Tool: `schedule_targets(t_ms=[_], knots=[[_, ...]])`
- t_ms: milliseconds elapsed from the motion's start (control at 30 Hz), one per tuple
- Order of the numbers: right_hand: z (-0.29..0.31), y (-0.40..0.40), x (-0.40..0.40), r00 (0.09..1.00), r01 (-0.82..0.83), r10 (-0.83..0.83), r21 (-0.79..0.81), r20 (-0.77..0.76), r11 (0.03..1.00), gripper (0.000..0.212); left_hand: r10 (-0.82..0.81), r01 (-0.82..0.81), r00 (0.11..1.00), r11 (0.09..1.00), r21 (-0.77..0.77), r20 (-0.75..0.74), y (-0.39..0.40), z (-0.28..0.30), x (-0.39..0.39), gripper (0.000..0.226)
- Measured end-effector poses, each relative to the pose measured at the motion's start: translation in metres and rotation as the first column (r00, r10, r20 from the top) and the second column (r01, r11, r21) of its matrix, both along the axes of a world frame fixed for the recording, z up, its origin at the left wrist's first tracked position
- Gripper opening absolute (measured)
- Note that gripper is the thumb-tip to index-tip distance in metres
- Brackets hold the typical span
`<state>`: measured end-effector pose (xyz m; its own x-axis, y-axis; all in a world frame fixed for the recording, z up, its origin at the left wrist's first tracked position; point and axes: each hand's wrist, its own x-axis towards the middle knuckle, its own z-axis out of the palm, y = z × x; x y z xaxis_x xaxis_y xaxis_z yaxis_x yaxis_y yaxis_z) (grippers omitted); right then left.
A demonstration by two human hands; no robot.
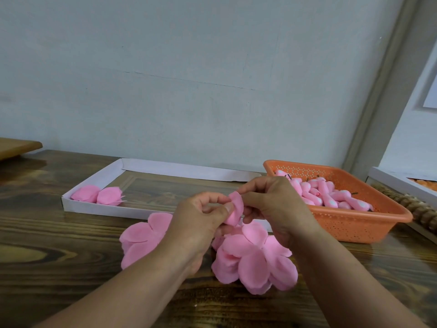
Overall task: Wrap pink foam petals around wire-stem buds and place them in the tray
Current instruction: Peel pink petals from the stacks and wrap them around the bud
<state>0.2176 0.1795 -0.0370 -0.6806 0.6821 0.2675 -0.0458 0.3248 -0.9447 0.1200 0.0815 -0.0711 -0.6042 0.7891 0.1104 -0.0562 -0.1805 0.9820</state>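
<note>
1. The cardboard tray (94, 183) lies on the wooden table (59, 245) against the back edge, left of centre; two wrapped buds (98, 195) sit side by side in its left end.
2. The perforated basket (354, 223) stands just right of the tray, towards the table's right edge; unwrapped wire-stem buds (328, 194) are heaped inside it.
3. Two piles of loose petals (255, 259) lie before the tray, one left, one right.
4. Above them, the left hand (201, 218) and right hand (272, 204) meet on one petal (236, 209), held between the two.
</note>
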Motion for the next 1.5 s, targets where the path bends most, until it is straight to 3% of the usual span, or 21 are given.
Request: schedule_targets(t_ms=[567, 800, 1000, 1233, 1333, 1500], knots=[[-0.001, 0.002, 0.0, 0.998, -0.03, 0.029, -0.002, -0.061, 1.0, 0.017, -0.089, 0.088, 0.994, 0.996, 0.027, 0.066, -0.002, 0.003, 0.002, 0.023], [-0.002, 0.004, 0.0, 0.994, -0.08, 0.078, -0.023, -0.079, 0.997, 0.016, -0.238, 0.235, 0.936, 0.971, 0.043, 0.258, -0.004, 0.007, -0.003, 0.015], [-0.003, 0.01, 0.004, 0.997, -0.012, 0.008, -0.054, -0.077, 0.998, 0.023, -0.28, 0.253, 0.866, 0.96, 0.12, 0.414, -0.002, 0.01, -0.013, 0.015], [-0.003, 0.004, 0.004, 0.999, 0.013, -0.018, 0.113, 0.041, 0.994, 0.016, -0.265, 0.23, 0.864, 0.964, 0.132, 0.429, -0.001, 0.009, -0.016, 0.019], [-0.003, -0.001, 0.002, 0.998, 0.055, -0.06, 0.164, 0.027, 0.985, 0.022, -0.255, 0.217, 0.857, 0.967, 0.134, 0.449, -0.001, 0.009, -0.016, 0.021], [-0.009, -0.007, -0.001, 0.988, 0.106, -0.147, 0.523, 0.037, 0.846, 0.036, -0.247, 0.203, 0.839, 0.969, 0.143, 0.485, -0.002, 0.01, -0.017, 0.026]])
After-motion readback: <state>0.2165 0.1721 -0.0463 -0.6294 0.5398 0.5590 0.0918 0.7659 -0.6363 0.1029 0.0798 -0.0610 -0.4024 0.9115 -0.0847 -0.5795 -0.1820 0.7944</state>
